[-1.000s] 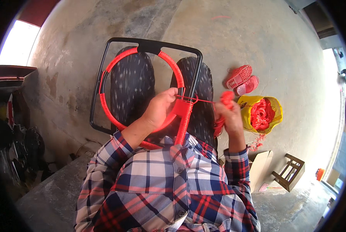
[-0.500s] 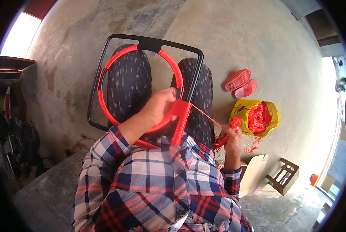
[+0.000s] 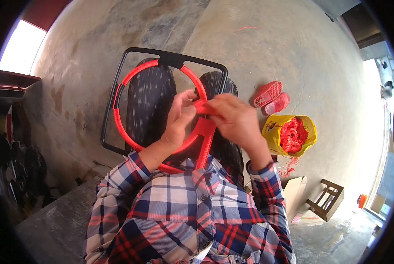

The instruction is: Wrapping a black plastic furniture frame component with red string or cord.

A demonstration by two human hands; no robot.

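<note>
Across my thighs lies a black rounded rectangular frame (image 3: 102, 125), with an inner ring (image 3: 121, 123) wound mostly in red cord. A band at the ring's right side (image 3: 204, 147) is also tightly wrapped in red. My right hand (image 3: 238, 119), slightly blurred, reaches over the frame's right bar, closed around a bundle of red cord (image 3: 200, 107). From inside the ring, my left hand (image 3: 177, 121) meets the bundle's end, its thumb and bent fingers on either side of it. My right fingers hide part of the ring and bar.
To the right stands a yellow bag (image 3: 268, 127) filled with loose red cord (image 3: 294, 135), some trailing on the floor. Beyond it lie red shoes (image 3: 268, 93). A small wooden stool (image 3: 327, 200) and a cardboard piece (image 3: 294, 193) are at lower right.
My right hand has brought the cord bundle from beside the bag to the ring's right side. My left hand has let go of the ring and moved to the bundle.
</note>
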